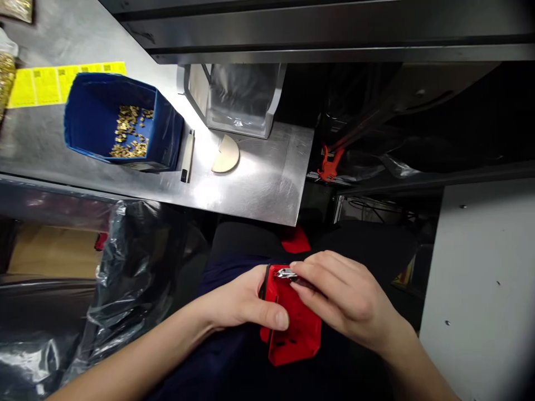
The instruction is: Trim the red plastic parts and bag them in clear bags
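My left hand (254, 303) is wrapped round the edge of a red plastic housing (296, 340), its thumb lying over the near wall. The housing is hollow, open towards me, with a few dark holes in its lower part. My right hand (345, 292) grips small metal nippers (286, 273), whose shiny jaws are at the housing's upper left corner. Most of the tool's handle is hidden by the fingers, and I cannot tell whether the jaws touch the plastic. Both hands are above my lap, below the metal table's edge.
On the metal table (267, 195) stand a blue bin (94, 122) of small brass pieces (129, 131) and a clear-fronted tray (240, 120). A pale knife-like tool (188, 156) and a cream disc (226, 154) lie between them. Black plastic (129, 267) hangs at left; a white panel (480, 278) is at right.
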